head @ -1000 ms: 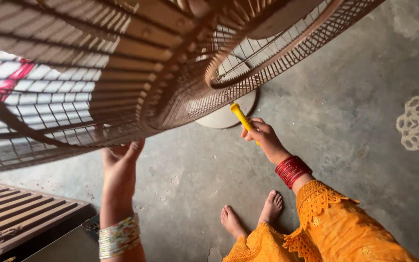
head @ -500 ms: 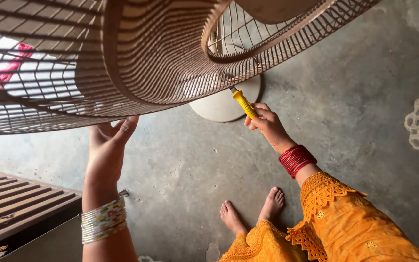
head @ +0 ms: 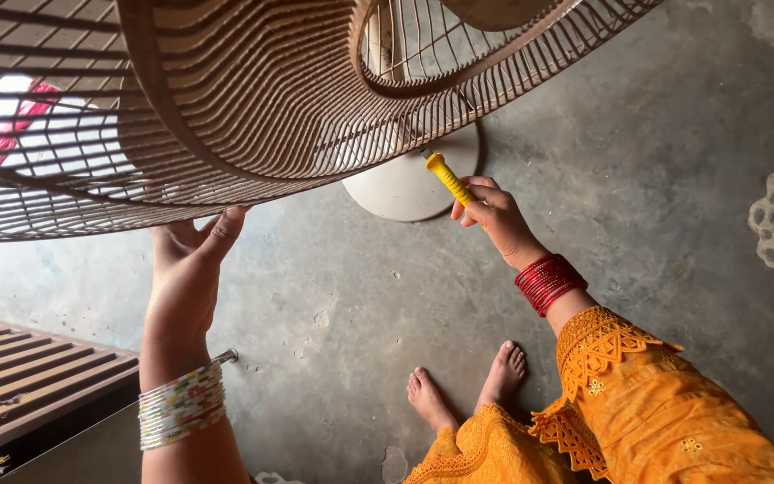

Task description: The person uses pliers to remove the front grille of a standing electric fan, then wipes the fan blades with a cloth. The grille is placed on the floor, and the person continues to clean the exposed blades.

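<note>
Head view: right hand (head: 493,218) fingers around yellow screwdriver (head: 450,179), tip seemingly up-left toward fan cage (head: 253,108).

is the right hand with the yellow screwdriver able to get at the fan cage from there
Probably yes: the right hand holds the yellow screwdriver with its tip right at the fan cage, nothing between them, while the left hand steadies the cage's lower edge.

Grey concrete floor (head: 638,179) (dusty) carries the fan's round base (head: 405,188).
</note>
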